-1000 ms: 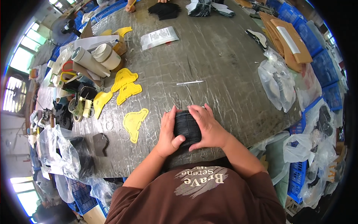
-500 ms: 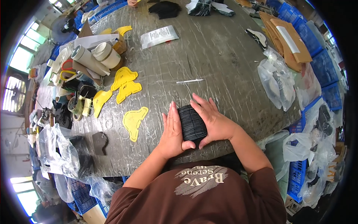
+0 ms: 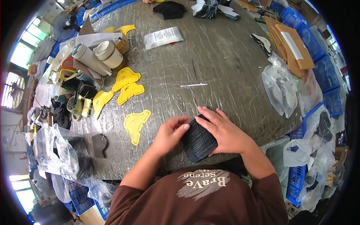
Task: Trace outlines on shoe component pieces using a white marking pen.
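A thick stack of thin black sheet pieces (image 3: 199,141) lies tilted at the table's near edge, its layered edges facing up. My right hand (image 3: 229,132) grips it from the right, fingers over the far corner and thumb low on the near side. At the stack's upper left edge my left hand (image 3: 168,135) is closed, with fingers curled and thumb bent toward them. Whatever those fingertips hold, if anything, is hidden. A white pen-like stick (image 3: 195,85) lies beyond the stack.
Yellow pattern templates (image 3: 135,125) lie to the left, near thin rings (image 3: 125,135) and a dark cut piece (image 3: 100,145). Cups (image 3: 108,55) and tools crowd the left edge. A clear bag (image 3: 280,88) and brown envelopes (image 3: 294,45) lie right. Another person's hand (image 3: 149,1) shows at the far edge.
The stack has turned and shifted toward me and slightly right. My left hand has gone from lying flat along its side to curled fingers at its upper left. My right hand has moved with it.
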`<state>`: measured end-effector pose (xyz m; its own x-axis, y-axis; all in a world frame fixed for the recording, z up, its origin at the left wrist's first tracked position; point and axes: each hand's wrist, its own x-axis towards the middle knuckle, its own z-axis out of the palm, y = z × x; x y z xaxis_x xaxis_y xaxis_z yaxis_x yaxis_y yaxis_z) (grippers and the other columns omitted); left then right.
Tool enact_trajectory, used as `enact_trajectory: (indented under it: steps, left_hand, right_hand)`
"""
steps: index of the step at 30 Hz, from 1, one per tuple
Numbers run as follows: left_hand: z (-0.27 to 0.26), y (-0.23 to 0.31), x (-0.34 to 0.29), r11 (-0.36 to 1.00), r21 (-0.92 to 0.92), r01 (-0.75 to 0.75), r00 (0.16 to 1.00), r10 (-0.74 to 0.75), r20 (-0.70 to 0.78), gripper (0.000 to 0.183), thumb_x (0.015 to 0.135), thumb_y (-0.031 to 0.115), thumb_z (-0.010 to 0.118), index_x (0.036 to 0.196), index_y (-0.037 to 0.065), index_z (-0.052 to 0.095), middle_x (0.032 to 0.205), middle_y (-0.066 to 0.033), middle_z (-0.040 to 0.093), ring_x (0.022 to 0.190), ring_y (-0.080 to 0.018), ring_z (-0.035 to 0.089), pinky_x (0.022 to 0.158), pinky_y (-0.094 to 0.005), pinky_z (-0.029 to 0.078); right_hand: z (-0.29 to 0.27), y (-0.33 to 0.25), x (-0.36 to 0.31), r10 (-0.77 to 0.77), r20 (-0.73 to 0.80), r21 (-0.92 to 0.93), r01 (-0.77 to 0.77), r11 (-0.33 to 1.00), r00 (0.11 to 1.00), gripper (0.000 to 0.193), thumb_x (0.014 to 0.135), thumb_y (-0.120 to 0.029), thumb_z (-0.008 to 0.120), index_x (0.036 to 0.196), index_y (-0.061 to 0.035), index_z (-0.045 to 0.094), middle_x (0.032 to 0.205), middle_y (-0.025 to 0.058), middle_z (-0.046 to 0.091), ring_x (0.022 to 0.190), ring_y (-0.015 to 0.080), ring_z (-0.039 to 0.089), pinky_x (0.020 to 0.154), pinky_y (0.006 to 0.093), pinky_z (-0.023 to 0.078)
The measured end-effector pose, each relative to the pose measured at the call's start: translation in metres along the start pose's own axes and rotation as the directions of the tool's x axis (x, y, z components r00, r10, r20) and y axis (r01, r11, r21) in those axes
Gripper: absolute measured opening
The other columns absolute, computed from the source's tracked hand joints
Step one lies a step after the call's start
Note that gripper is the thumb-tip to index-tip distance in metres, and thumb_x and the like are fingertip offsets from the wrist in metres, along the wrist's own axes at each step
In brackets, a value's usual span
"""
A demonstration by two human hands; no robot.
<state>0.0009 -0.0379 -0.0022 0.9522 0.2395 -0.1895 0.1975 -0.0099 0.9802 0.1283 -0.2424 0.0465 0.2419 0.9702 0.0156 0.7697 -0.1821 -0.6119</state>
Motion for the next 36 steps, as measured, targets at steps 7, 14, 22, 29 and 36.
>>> enact_trajectory:
  steps: [7,14,22,29,36]
  left_hand:
    - [-0.019,0.013,0.04,0.978,-0.152,0.142,0.961,-0.099,0.259,0.036,0.08,0.003,0.076,0.113,-0.002,0.063,0.107,-0.0079,0.067,0.097,-0.0143,0.063,0.085,-0.0276,0.052]
    - [-0.013,0.016,0.038,0.976,-0.184,0.114,0.951,-0.054,0.304,0.042,0.075,-0.003,0.078,0.114,-0.004,0.062,0.109,-0.0098,0.067,0.101,-0.0175,0.064,0.091,-0.0308,0.052]
    - [-0.015,0.011,0.038,0.959,-0.265,0.102,0.954,-0.019,0.298,0.043,0.076,-0.005,0.077,0.115,-0.004,0.061,0.114,-0.0111,0.066,0.104,-0.0178,0.063,0.093,-0.0318,0.052]
    - [-0.016,0.008,0.038,0.949,-0.304,0.082,0.956,0.011,0.294,0.038,0.078,-0.007,0.073,0.114,-0.003,0.061,0.116,-0.0104,0.065,0.105,-0.0178,0.063,0.093,-0.0316,0.052]
    - [-0.018,0.029,0.034,0.849,0.246,-0.467,0.857,0.366,0.362,0.032,0.086,-0.007,0.062,0.116,0.001,0.062,0.125,-0.017,0.059,0.11,-0.025,0.061,0.09,-0.0333,0.051]
  right_hand:
    - [0.001,-0.009,-0.005,0.037,-0.026,-0.026,-0.038,0.999,0.999,0.108,0.053,-0.03,0.09,0.145,-0.0114,0.037,0.156,0.0138,0.024,0.142,0.0331,0.03,0.112,0.0555,0.028]
    - [0.007,-0.009,-0.013,-0.02,-0.216,-0.077,0.004,0.997,0.976,0.09,0.056,-0.034,0.087,0.136,-0.0129,0.051,0.143,0.0169,0.038,0.123,0.0358,0.046,0.103,0.0485,0.038]
    - [0.009,-0.009,-0.013,-0.017,-0.245,-0.048,0.006,0.999,0.969,0.084,0.057,-0.032,0.086,0.132,-0.0127,0.055,0.136,0.0154,0.042,0.117,0.0358,0.049,0.1,0.046,0.041]
    - [0.01,-0.009,-0.014,-0.016,-0.249,-0.039,0.007,0.999,0.968,0.084,0.056,-0.03,0.087,0.133,-0.0133,0.055,0.135,0.0155,0.042,0.117,0.0353,0.049,0.1,0.0459,0.042]
    - [0.012,-0.009,-0.013,-0.026,-0.253,-0.08,0.006,0.997,0.967,0.09,0.053,-0.032,0.088,0.134,-0.0153,0.054,0.132,0.0148,0.045,0.122,0.0345,0.046,0.104,0.0465,0.038]
